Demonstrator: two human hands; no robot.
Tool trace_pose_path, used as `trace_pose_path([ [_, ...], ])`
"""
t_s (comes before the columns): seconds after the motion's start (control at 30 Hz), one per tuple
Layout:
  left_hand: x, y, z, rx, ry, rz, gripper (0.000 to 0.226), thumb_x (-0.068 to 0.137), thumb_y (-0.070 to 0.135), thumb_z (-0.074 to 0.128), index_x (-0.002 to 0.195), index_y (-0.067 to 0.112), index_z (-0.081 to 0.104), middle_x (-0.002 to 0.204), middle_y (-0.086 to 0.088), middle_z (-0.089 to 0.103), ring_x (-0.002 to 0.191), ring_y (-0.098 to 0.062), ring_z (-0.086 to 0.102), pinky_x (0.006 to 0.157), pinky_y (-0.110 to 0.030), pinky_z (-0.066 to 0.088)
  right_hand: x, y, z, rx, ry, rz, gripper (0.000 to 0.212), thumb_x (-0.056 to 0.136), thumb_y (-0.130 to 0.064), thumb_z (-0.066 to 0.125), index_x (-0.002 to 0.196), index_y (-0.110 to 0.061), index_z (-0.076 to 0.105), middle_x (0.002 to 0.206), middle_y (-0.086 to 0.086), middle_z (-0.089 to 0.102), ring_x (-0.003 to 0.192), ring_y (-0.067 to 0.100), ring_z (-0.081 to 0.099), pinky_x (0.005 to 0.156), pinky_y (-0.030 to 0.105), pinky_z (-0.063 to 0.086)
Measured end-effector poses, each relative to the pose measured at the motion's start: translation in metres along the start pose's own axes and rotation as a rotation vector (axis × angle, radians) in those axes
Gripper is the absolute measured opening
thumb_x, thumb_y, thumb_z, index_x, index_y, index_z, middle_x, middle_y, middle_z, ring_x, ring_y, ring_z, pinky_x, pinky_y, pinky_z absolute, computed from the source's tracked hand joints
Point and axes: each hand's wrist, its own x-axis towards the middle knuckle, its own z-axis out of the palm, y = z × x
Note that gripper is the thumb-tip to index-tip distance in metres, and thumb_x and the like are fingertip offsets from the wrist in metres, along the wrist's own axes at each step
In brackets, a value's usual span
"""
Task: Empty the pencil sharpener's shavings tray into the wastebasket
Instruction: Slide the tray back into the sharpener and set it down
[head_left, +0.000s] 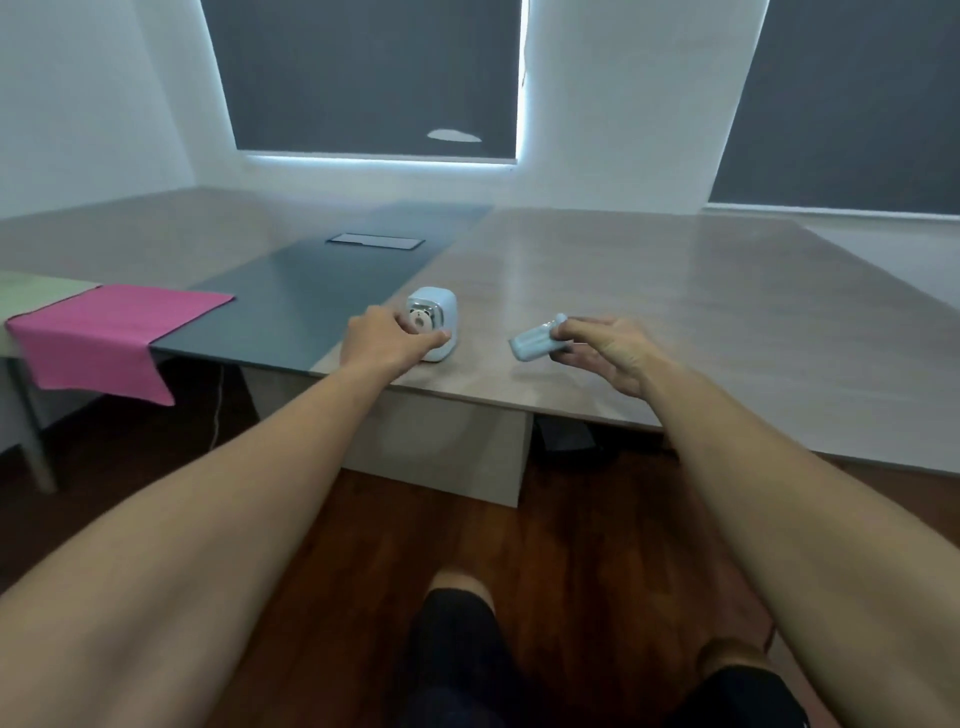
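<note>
A pale blue pencil sharpener (439, 317) with a small bear face on its front stands near the front edge of the table (649, 291). My left hand (382, 340) grips its left and lower side. To the right, my right hand (605, 348) holds the pale blue shavings tray (535, 340) by one end, just above the tabletop and apart from the sharpener. The tray's inside is not visible. No wastebasket is in view.
A pink cloth (111, 332) hangs over the corner of a side table at the left. A dark strip with a cable hatch (375, 241) runs down the table's middle. Wooden floor and my legs lie below; a cable hangs under the table.
</note>
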Motion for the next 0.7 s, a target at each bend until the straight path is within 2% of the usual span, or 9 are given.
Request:
trace_pose_path([
  [0.07, 0.008, -0.008, 0.001, 0.016, 0.035, -0.032, 0.044, 0.063, 0.057, 0.079, 0.081, 0.02, 0.063, 0.092, 0.001, 0.068, 0.095, -0.021, 0.064, 0.079, -0.032, 0.052, 0.013, 0.003, 0.012, -0.014, 0.026, -0.004, 0.024, 0.078, 0.004, 0.074, 0.099, 0.004, 0.062, 0.108, 0.023, 0.067, 0.091, 0.03, 0.071, 0.079, 0.032, 0.062],
  [0.17, 0.019, -0.014, 0.009, 0.001, 0.069, -0.078, 0.075, 0.061, 0.059, 0.08, 0.115, 0.013, 0.058, 0.116, -0.006, 0.066, 0.11, -0.025, 0.061, 0.086, -0.034, 0.047, 0.03, 0.008, 0.024, -0.045, 0.067, -0.004, 0.036, 0.072, 0.001, 0.079, 0.104, 0.004, 0.062, 0.114, 0.022, 0.067, 0.1, 0.031, 0.072, 0.084, 0.035, 0.06],
  [0.23, 0.025, -0.014, 0.015, -0.014, 0.061, -0.095, 0.088, 0.06, 0.058, 0.081, 0.127, 0.01, 0.051, 0.125, -0.009, 0.062, 0.117, -0.027, 0.058, 0.091, -0.036, 0.047, 0.04, 0.011, 0.03, -0.084, 0.086, -0.005, 0.034, 0.069, -0.001, 0.081, 0.099, 0.003, 0.065, 0.11, 0.02, 0.069, 0.099, 0.029, 0.073, 0.085, 0.035, 0.06],
  [0.33, 0.031, -0.011, 0.026, -0.039, 0.062, -0.084, 0.088, 0.058, 0.054, 0.084, 0.126, 0.008, 0.052, 0.126, -0.009, 0.062, 0.116, -0.027, 0.059, 0.094, -0.038, 0.049, 0.049, 0.014, 0.033, -0.099, 0.099, -0.005, 0.024, 0.069, -0.001, 0.08, 0.087, -0.003, 0.065, 0.104, 0.017, 0.07, 0.097, 0.028, 0.073, 0.085, 0.034, 0.059],
  [0.47, 0.038, -0.004, 0.039, -0.059, 0.097, -0.082, 0.077, 0.059, 0.047, 0.086, 0.119, 0.01, 0.055, 0.122, -0.008, 0.064, 0.112, -0.027, 0.06, 0.093, -0.04, 0.05, 0.055, 0.013, 0.027, -0.11, 0.096, -0.004, 0.022, 0.068, -0.001, 0.081, 0.085, -0.005, 0.067, 0.1, 0.015, 0.071, 0.097, 0.027, 0.073, 0.088, 0.036, 0.059],
  [0.57, 0.042, -0.003, 0.046, -0.105, 0.146, -0.091, 0.069, 0.063, 0.043, 0.085, 0.119, 0.01, 0.059, 0.12, -0.005, 0.066, 0.112, -0.025, 0.061, 0.09, -0.035, 0.049, 0.054, 0.009, 0.018, -0.085, 0.097, -0.015, 0.023, 0.068, -0.001, 0.081, 0.086, -0.005, 0.068, 0.102, 0.016, 0.072, 0.098, 0.028, 0.073, 0.09, 0.038, 0.058],
  [0.7, 0.038, 0.008, 0.057, -0.264, 0.145, -0.073, 0.061, 0.065, 0.04, 0.083, 0.117, 0.012, 0.067, 0.11, -0.005, 0.072, 0.102, -0.02, 0.067, 0.091, -0.033, 0.052, 0.048, 0.003, 0.001, -0.044, 0.109, -0.049, 0.023, 0.068, -0.004, 0.081, 0.088, -0.005, 0.07, 0.107, 0.018, 0.073, 0.101, 0.027, 0.073, 0.092, 0.038, 0.058],
])
